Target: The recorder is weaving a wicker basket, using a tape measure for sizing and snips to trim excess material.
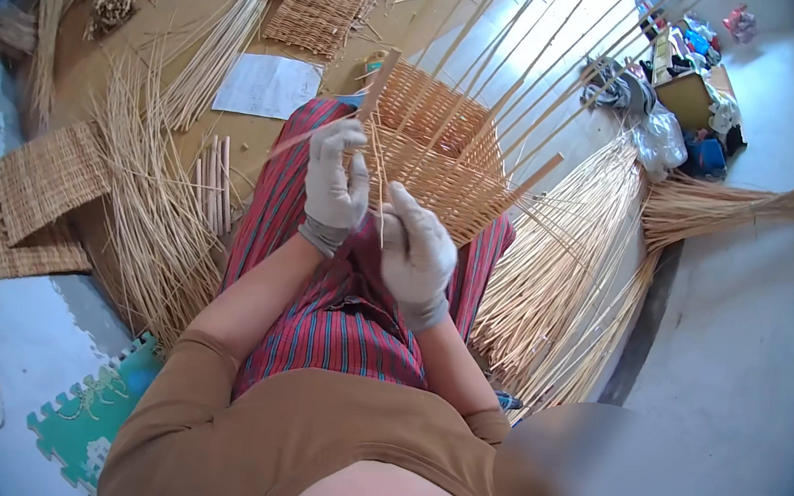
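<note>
A partly woven wicker basket [428, 164] rests on my lap, its tall loose stakes [505, 36] rising from the far side. Flat wooden slats [378, 85] stand up at its corners. My left hand [335, 185], in a pale work glove, is at the basket's near left corner with its fingers curled round a thin reed strand, whose blurred end sticks out to the left. Also gloved, my right hand [413, 255] is just below the near rim, fingers pinched by a thin reed [381, 181] hanging down between the hands. The fingertips partly hide what they grip.
Loose reeds [137, 204] lie to my left beside short sticks [213, 179]. Woven panels [53, 181] and a paper sheet [282, 88] lie beyond. On the right are a large reed bundle [561, 260] and another bundle [743, 208]. A box of items [688, 98] stands far right.
</note>
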### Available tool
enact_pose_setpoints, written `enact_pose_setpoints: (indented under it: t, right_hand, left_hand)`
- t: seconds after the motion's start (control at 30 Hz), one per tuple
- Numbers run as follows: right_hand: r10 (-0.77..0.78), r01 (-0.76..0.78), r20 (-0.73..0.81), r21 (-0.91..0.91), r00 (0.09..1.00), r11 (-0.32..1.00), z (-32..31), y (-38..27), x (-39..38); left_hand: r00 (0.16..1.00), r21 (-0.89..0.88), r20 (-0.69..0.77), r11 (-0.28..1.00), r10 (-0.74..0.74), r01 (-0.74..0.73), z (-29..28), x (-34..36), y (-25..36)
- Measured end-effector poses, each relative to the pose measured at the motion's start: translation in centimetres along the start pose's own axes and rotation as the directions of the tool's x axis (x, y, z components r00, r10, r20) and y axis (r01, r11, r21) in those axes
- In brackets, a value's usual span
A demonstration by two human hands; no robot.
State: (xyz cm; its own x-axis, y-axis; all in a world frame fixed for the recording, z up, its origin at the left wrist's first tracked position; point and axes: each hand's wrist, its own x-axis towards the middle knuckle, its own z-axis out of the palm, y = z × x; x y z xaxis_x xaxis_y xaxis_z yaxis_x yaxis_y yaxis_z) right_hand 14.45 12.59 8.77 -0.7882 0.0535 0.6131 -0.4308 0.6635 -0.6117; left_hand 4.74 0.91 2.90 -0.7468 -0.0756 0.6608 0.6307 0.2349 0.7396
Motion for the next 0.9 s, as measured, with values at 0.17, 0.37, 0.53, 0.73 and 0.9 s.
enact_pose_setpoints:
  t: [0.17,0.37,0.53,0.73,0.9]
  right_hand:
    - [-0.063,0.062,-0.03,-0.048,0.998,0.997,2.2,-3.5,3.9]
    - [-0.08,0.078,-0.034,-0.053,0.996,0.996,0.6,-1.5,0.2]
    - [-0.131,0.136,0.071,-0.065,0.989,0.989,-0.4,-2.0,-1.3]
    - [-0.372,0.382,0.184,-0.023,0.91,0.924,-0.3,-3.6,-1.0]
    - [-0.171,0.124,0.323,0.162,0.931,0.979,0.2,-4.5,-1.5]
  left_hand:
    - [0.996,0.025,0.068,0.999,-0.049,0.047,-1.1,2.3,-2.4]
    - [0.982,0.275,0.175,0.961,-0.068,0.017,-2.2,1.9,-4.5]
    - [0.985,0.283,0.173,0.958,-0.016,-0.034,-2.2,1.5,-4.9]
    - [0.987,0.307,0.156,0.951,-0.027,-0.023,-1.7,1.8,-5.0]
    - [0.987,0.342,0.142,0.933,0.072,-0.117,-1.8,1.1,-4.8]
